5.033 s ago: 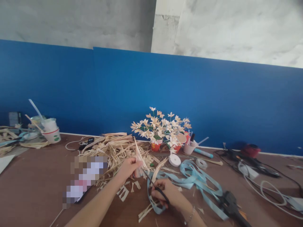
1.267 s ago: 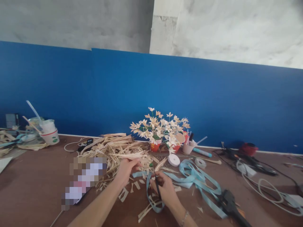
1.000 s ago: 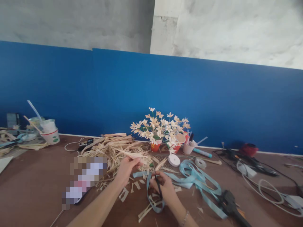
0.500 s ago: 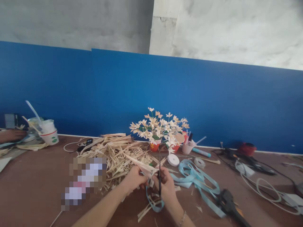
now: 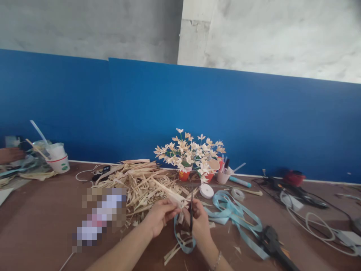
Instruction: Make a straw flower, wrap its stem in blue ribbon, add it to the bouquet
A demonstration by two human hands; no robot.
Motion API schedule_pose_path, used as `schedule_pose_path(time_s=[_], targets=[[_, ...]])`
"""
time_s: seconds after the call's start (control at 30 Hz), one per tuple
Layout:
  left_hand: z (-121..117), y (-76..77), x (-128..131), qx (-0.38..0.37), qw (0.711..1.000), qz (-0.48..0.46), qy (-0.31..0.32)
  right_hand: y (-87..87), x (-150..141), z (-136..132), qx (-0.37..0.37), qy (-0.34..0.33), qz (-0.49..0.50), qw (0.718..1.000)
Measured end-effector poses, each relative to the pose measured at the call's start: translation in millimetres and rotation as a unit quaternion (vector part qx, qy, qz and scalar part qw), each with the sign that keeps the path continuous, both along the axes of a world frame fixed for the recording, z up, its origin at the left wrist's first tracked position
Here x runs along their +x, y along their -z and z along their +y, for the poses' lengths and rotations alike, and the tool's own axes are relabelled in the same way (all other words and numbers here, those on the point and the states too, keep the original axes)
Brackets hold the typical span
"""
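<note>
My left hand (image 5: 161, 215) is closed, pinching a pale piece of dried husk (image 5: 174, 195) between thumb and fingers. My right hand (image 5: 200, 222) is wrapped around dark scissors (image 5: 191, 211), whose blades point up and away from me beside the husk's right end. The thumb of that hand comes close to the husk; whether it touches is too small to tell. A large heap of dried husk strips (image 5: 138, 180) lies just beyond my hands. Below them, a loop of light blue ribbon (image 5: 186, 249) rests on the table among scraps.
Husk flowers (image 5: 183, 150) stand in red cups at the back. Right of my hands lie a white roll (image 5: 207, 191), tangled blue ribbon (image 5: 231, 210), a black glue gun (image 5: 272, 244) and cables (image 5: 310, 226). A white cup (image 5: 59, 164) and another person's hand (image 5: 11, 155) are far left.
The husk has shifted slightly right and down in my left hand, whose fingers have moved a little. The scissors are slightly further right. The other person's hand at far left has moved left.
</note>
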State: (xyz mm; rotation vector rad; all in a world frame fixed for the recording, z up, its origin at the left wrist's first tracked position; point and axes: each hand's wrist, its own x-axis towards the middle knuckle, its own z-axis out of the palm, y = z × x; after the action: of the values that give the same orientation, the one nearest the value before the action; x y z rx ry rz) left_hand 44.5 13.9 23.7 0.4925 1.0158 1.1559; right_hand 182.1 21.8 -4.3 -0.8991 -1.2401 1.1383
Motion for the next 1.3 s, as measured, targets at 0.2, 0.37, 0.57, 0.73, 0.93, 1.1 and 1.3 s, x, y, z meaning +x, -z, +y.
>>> schedule_pose_path(time_s=[0.2, 0.37, 0.57, 0.73, 0.93, 1.1, 1.3], targets=[[-0.8, 0.4, 3.9, 0.081, 0.994, 0.075, 0.016, -0.3, 0.7, 0.4, -0.031, 0.001, 0.030, 0.999], [2.2, 4.0, 2.3, 0.111, 0.982, 0.152, 0.013, -1.5, 1.1, -0.8, -0.046, -0.002, 0.012, 0.999], [7.3, -11.9, -10.5, 0.117, 0.973, 0.181, -0.086, -6.7, 5.2, -1.3, -0.075, -0.060, -0.026, 0.995], [10.4, -25.1, -21.7, 0.116, 0.964, 0.185, -0.150, -4.6, 7.3, -2.7, -0.130, -0.153, -0.092, 0.975], [12.1, -24.2, -24.0, 0.130, 0.961, 0.198, -0.143, -2.9, 8.1, -8.8, -0.162, -0.229, -0.135, 0.950], [9.4, -21.4, -18.0, 0.139, 0.960, 0.216, -0.108, -8.4, 6.2, -11.8, -0.168, -0.240, -0.135, 0.947], [5.9, -22.8, -14.5, 0.145, 0.960, 0.219, -0.100, -10.4, 4.7, -11.0, -0.183, -0.231, -0.123, 0.947]])
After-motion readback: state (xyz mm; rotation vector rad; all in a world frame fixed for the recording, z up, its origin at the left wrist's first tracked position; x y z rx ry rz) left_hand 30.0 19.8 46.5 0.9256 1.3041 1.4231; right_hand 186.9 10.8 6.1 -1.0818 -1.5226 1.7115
